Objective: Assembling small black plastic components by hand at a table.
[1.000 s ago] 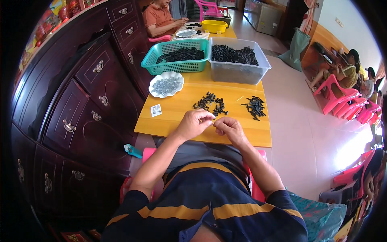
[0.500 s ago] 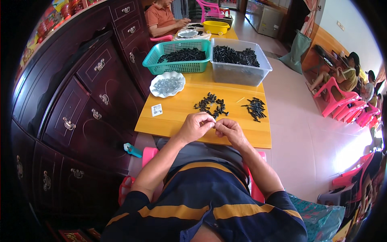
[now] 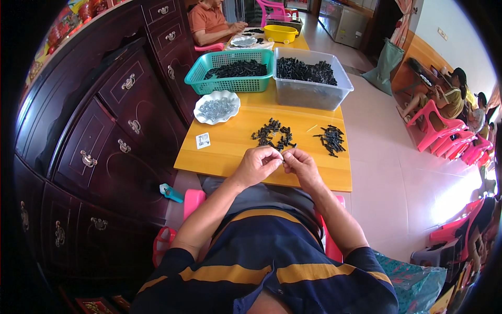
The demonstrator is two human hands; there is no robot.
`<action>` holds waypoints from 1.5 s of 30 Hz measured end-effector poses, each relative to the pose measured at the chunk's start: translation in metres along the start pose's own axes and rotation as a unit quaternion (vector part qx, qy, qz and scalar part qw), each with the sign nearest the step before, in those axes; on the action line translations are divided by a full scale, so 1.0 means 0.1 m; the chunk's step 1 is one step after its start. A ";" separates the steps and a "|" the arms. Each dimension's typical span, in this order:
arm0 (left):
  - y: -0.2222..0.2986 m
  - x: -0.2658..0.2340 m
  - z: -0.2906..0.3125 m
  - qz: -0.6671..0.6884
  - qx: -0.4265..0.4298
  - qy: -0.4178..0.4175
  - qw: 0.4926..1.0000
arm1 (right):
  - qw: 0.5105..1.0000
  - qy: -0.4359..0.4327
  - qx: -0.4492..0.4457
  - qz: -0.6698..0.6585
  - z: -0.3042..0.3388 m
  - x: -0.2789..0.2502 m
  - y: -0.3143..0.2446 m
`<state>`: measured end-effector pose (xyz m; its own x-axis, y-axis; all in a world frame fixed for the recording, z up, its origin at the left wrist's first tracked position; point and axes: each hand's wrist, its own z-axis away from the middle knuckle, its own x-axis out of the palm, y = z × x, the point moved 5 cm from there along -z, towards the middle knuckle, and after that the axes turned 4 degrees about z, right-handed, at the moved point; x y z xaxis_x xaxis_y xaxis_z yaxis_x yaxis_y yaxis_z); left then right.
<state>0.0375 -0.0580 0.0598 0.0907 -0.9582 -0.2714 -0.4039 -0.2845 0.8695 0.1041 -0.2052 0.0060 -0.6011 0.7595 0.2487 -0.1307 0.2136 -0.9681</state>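
My left hand (image 3: 260, 164) and my right hand (image 3: 301, 166) meet over the near edge of the wooden table (image 3: 230, 144), thumbs and forefingers pinched together. Between the fingertips sits a small dark piece, mostly covered by them; its kind does not show. Just beyond my hands lies a loose pile of small black plastic parts (image 3: 271, 129). To its right is a second heap of similar black parts (image 3: 331, 140), with a thin yellowish stick (image 3: 311, 127) by it. A scalloped white dish (image 3: 200, 116) at the left holds many small clear pieces.
A green basket (image 3: 194, 83) and a clear plastic bin (image 3: 314, 99), both with black parts, stand across the table's middle. A white printed card (image 3: 203, 140) lies at left. Dark drawers (image 3: 112, 120) line the left side. A person (image 3: 209, 25) sits at the far end near a yellow tub (image 3: 281, 34).
My pinched fingertips have shifted slightly, with the right hand turned a little and closer to the left. The piles and containers stay as they were.
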 end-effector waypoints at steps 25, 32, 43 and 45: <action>0.05 0.12 0.01 0.067 -0.016 0.013 0.998 | 0.994 -0.024 0.016 -0.110 -0.02 0.02 0.07; 0.04 -0.02 -0.02 0.024 -0.014 0.031 0.999 | 1.000 0.016 -0.007 -0.007 0.01 -0.01 -0.05; 0.12 -0.16 -0.12 -0.003 0.017 0.064 0.998 | 0.999 0.002 0.003 -0.041 -0.01 -0.04 0.01; 0.10 -0.15 -0.12 0.000 0.017 0.064 0.998 | 0.999 -0.007 0.002 -0.050 -0.01 -0.03 0.00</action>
<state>0.0426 -0.0466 0.0779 0.2053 -0.9549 -0.2145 -0.4342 -0.2853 0.8545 0.1067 -0.2068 0.0048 -0.5960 0.7260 0.3430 -0.1938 0.2844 -0.9389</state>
